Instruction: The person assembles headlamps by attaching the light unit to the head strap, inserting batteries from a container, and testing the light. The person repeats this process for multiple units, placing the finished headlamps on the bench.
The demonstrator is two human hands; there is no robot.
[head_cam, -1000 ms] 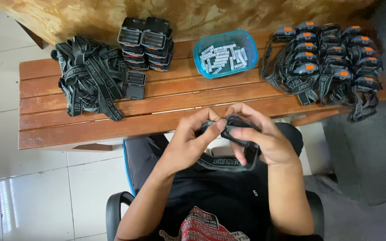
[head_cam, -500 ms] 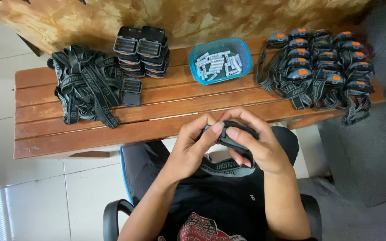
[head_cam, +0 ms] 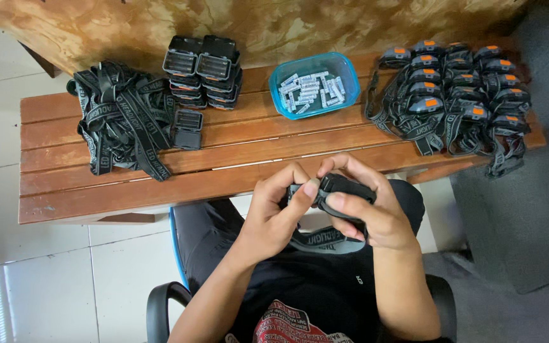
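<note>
I hold a black headlamp body (head_cam: 343, 187) over my lap, just in front of the wooden bench (head_cam: 223, 174). My left hand (head_cam: 274, 213) grips its left end, thumb pressed on its top edge. My right hand (head_cam: 366, 209) wraps the lamp from the right, fingers curled over its top. A black and grey elastic strap (head_cam: 322, 241) hangs from the lamp in a loop below my hands.
On the bench lie a heap of black straps (head_cam: 122, 117) at left, stacked black lamp cases (head_cam: 201, 70), one loose case (head_cam: 187, 129), a blue tub of small white parts (head_cam: 314, 86), and several finished headlamps with orange buttons (head_cam: 462, 95) at right. I sit in a black chair (head_cam: 160, 308).
My hands and the headlamp have stayed over my lap. My left thumb has shifted onto the lamp's top edge and my right fingers have closed further over it.
</note>
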